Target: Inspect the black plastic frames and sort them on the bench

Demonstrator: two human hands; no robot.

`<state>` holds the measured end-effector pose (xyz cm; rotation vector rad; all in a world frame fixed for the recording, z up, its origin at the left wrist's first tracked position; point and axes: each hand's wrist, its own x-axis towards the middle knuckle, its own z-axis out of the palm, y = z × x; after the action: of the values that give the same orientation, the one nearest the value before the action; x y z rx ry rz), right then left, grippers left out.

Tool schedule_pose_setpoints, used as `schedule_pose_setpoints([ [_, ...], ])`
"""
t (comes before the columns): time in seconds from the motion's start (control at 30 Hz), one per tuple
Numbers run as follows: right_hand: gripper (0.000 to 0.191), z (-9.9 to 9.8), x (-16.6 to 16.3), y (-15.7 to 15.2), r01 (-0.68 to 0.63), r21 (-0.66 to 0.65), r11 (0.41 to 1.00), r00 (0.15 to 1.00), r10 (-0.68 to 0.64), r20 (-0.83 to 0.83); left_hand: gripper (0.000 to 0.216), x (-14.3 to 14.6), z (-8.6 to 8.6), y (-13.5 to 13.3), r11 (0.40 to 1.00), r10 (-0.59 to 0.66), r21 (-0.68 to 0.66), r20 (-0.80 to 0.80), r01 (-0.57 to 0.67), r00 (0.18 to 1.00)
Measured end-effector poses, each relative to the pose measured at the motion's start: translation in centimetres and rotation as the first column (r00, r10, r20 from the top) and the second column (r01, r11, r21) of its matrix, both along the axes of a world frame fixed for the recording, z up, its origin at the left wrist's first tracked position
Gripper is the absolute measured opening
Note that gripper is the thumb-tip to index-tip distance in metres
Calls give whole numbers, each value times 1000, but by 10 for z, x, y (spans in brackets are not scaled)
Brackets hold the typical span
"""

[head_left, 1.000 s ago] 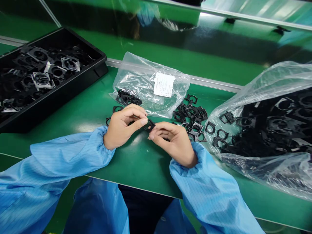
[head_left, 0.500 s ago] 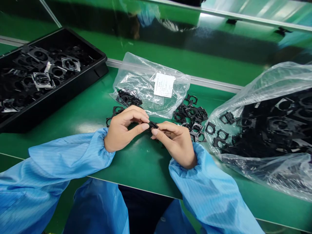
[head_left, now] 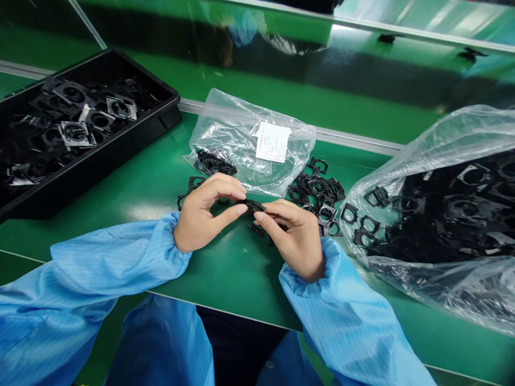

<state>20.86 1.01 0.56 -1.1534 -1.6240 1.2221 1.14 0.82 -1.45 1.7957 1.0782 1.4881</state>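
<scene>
Between my two hands is a small black plastic part (head_left: 254, 206), held up above the green table. My left hand (head_left: 204, 213) pinches its left end between thumb and fingers. The right end sits in the pinch of my right hand (head_left: 293, 231). Fingertips cover both ends, so its full shape is hidden. Behind my hands lies a clear plastic bag (head_left: 229, 131) with a white label (head_left: 273, 142) and some black parts at its left end. A heap of square black frames with round holes (head_left: 317, 187) lies just beyond my right hand.
At the left a black tray (head_left: 132, 142) holds many similar frames. A large clear bag (head_left: 370, 166) full of black frames lies open on the right. A low metal rail (head_left: 358, 140) runs along the back of the green table (head_left: 225, 273).
The black part has turned slightly between my fingers and shows more of its length. Both hands keep their grip. The whole view has shifted a little.
</scene>
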Motion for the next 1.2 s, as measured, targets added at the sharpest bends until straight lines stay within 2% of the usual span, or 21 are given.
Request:
schedule_pose_setpoints([
  [0.13,12,1,-1,0,-1,2,1000,1000,1,-7,8,-2,1,0,999,24,39,-46,-22,999],
  [0.27,13,2,-1,-1,-3,17,1000,1000,3,-3,6,-1,3,-1,999,-2,53,-67,6,998],
  [0.53,14,3,-1,0,-31,117,993,996,21,84,7,0,1,-1,1000,-2,-25,-29,1,1000],
  [0.77,17,2,0,-1,-39,128,991,995,26,100,11,0,4,0,1000,12,-25,-70,-14,997],
  [0.97,17,3,0,0,-57,128,990,994,44,105,11,2,0,-1,998,3,-69,24,-2,1000],
  [1.07,16,3,0,0,-54,138,989,994,40,104,20,4,-1,0,991,26,-131,87,-14,996],
  [1.2,16,2,0,0,-43,162,986,992,23,124,22,3,1,1,988,7,-157,63,3,998],
])
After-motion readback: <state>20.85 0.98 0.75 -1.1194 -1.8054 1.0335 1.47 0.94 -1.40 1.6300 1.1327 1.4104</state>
